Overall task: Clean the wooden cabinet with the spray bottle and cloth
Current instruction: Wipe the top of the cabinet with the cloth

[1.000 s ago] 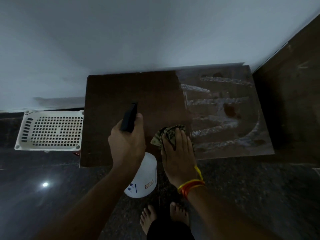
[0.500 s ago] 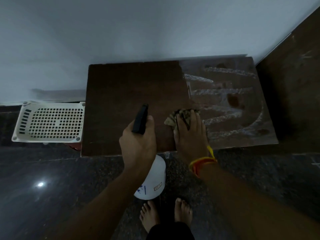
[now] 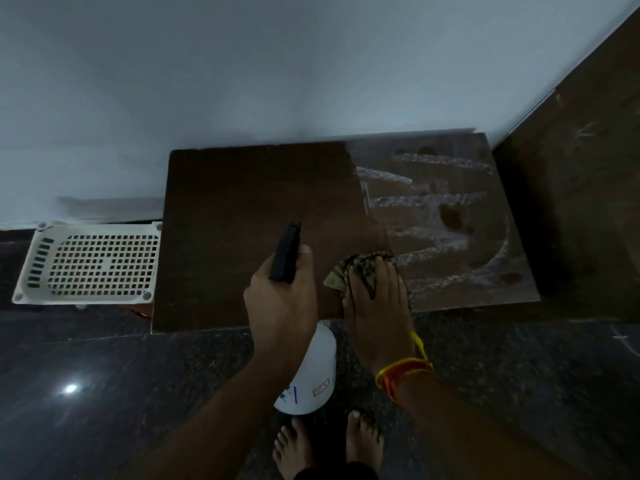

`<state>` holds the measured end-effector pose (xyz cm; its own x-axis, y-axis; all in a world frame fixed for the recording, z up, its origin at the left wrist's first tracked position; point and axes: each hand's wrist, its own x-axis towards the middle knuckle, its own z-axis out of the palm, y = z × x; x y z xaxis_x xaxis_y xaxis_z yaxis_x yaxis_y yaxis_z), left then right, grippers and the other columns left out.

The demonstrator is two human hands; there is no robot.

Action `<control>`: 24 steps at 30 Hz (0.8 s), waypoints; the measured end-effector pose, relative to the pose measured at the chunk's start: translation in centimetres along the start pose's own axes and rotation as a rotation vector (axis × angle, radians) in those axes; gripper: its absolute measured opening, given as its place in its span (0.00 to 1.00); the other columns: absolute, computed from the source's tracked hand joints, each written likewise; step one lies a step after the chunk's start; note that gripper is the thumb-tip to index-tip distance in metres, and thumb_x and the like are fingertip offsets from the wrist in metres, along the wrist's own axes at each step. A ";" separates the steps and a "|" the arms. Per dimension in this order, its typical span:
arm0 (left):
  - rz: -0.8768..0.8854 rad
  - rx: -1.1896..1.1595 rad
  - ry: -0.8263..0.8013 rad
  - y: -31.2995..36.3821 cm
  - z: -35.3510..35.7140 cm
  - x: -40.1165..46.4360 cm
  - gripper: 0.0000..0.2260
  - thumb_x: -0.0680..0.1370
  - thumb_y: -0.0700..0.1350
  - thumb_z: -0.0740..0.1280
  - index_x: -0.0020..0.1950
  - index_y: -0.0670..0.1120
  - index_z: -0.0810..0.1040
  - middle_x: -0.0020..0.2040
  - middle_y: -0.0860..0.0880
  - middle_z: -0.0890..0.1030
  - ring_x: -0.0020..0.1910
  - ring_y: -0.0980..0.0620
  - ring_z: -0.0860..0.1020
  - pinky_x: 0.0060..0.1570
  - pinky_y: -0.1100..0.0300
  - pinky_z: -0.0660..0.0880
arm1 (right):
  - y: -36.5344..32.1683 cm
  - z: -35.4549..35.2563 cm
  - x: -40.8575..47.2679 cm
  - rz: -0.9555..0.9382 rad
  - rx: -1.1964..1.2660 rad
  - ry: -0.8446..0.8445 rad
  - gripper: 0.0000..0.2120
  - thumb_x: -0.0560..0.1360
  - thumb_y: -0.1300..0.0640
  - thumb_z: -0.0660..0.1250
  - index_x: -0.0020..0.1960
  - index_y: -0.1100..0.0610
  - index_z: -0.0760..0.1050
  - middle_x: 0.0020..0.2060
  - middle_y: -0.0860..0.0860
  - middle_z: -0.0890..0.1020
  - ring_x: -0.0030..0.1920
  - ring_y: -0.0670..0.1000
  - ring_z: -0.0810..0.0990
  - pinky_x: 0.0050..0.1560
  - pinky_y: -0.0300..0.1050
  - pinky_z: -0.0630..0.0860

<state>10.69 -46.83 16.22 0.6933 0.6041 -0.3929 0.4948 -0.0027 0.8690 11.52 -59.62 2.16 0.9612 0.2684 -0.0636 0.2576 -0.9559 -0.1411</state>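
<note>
One white spray bottle [image 3: 311, 372] hangs from my left hand [image 3: 280, 306], fingers curled round its neck, thumb up beside the black trigger head [image 3: 286, 252]. Bottle body carries a small red-bordered label and some blue marks; too small and blurred to read. Bottle body sits below the cabinet's front edge, at 6 o'clock of the frame centre.

One cloth [image 3: 360, 271], mottled green-brown, bunched, lies on the wooden cabinet top [image 3: 242, 209] near its front edge, roughly mid-width. My right hand [image 3: 377, 306] presses flat on it, fingers straight and close together, cloth sticking out at 10 to 12 o'clock of the hand. One orange and yellow thread band [image 3: 403, 370] on my right wrist.

Cabinet top: dark brown wood. Left half looks plain dark; right half, at 3 o'clock of the cloth, shows pale wet streaks [image 3: 433, 202] in roughly horizontal rows plus a curved one, and a few dark spots.

One white perforated plastic basket [image 3: 90, 265] at 9 o'clock of the cabinet, just beside it. Pale wall [image 3: 242, 81] behind. Dark wooden panel [image 3: 581, 202] at 3 o'clock. Dark speckled polished floor [image 3: 104, 393] with one light glint. My two bare feet [image 3: 329, 445] at 6 o'clock.
</note>
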 end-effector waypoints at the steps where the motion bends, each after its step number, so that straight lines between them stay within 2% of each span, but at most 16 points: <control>1: 0.004 0.002 -0.002 0.0 0.1 0.0 0.11 0.79 0.52 0.65 0.36 0.57 0.70 0.37 0.44 0.79 0.40 0.37 0.80 0.41 0.38 0.79 | -0.1 0.0 0.4 0.000 0.001 0.009 0.25 0.80 0.46 0.46 0.70 0.55 0.69 0.70 0.65 0.66 0.70 0.65 0.64 0.68 0.63 0.62; 7: 0.037 0.030 0.011 -0.1 0.8 -0.3 0.12 0.79 0.51 0.65 0.36 0.57 0.71 0.41 0.38 0.80 0.40 0.33 0.79 0.39 0.37 0.79 | -0.4 0.4 4.3 0.004 0.044 0.073 0.23 0.77 0.48 0.58 0.70 0.56 0.69 0.70 0.65 0.66 0.70 0.66 0.64 0.68 0.64 0.63; 10: 0.025 0.055 0.003 -0.2 1.4 -0.1 0.12 0.79 0.52 0.65 0.36 0.54 0.71 0.39 0.38 0.80 0.39 0.33 0.79 0.38 0.38 0.78 | -0.4 0.6 2.9 0.014 0.047 0.078 0.23 0.78 0.48 0.55 0.71 0.55 0.66 0.71 0.65 0.64 0.71 0.65 0.62 0.70 0.63 0.60; 13: -0.023 0.073 0.006 0.3 1.9 0.1 0.12 0.79 0.53 0.65 0.37 0.52 0.72 0.34 0.42 0.78 0.39 0.35 0.80 0.39 0.39 0.79 | -0.2 0.7 0.7 -0.009 0.050 0.044 0.23 0.79 0.47 0.50 0.71 0.53 0.66 0.72 0.64 0.63 0.72 0.64 0.61 0.70 0.62 0.61; 16: -0.057 0.079 0.017 1.3 2.6 0.7 0.11 0.79 0.53 0.65 0.38 0.53 0.72 0.33 0.44 0.77 0.38 0.36 0.80 0.40 0.39 0.80 | 0.2 0.5 0.6 -0.028 0.066 0.036 0.23 0.79 0.46 0.50 0.70 0.53 0.66 0.71 0.63 0.65 0.72 0.63 0.60 0.69 0.63 0.63; 21: -0.065 0.082 0.046 2.2 3.4 2.2 0.11 0.79 0.53 0.64 0.37 0.54 0.71 0.34 0.45 0.77 0.40 0.34 0.80 0.42 0.39 0.80 | 0.3 0.2 5.5 -0.045 0.091 0.070 0.24 0.78 0.47 0.51 0.70 0.55 0.68 0.70 0.65 0.66 0.71 0.65 0.64 0.69 0.64 0.62; 24: -0.038 0.090 0.039 2.2 3.8 3.0 0.11 0.79 0.53 0.64 0.38 0.53 0.72 0.34 0.45 0.77 0.39 0.35 0.80 0.41 0.39 0.80 | 0.6 0.0 9.7 -0.046 0.099 0.080 0.24 0.78 0.49 0.54 0.72 0.56 0.66 0.71 0.65 0.64 0.71 0.66 0.62 0.70 0.63 0.59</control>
<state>15.87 -48.05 15.85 0.6532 0.6357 -0.4113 0.5664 -0.0498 0.8226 20.97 -57.62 1.47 0.9543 0.2979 0.0235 0.2947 -0.9251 -0.2393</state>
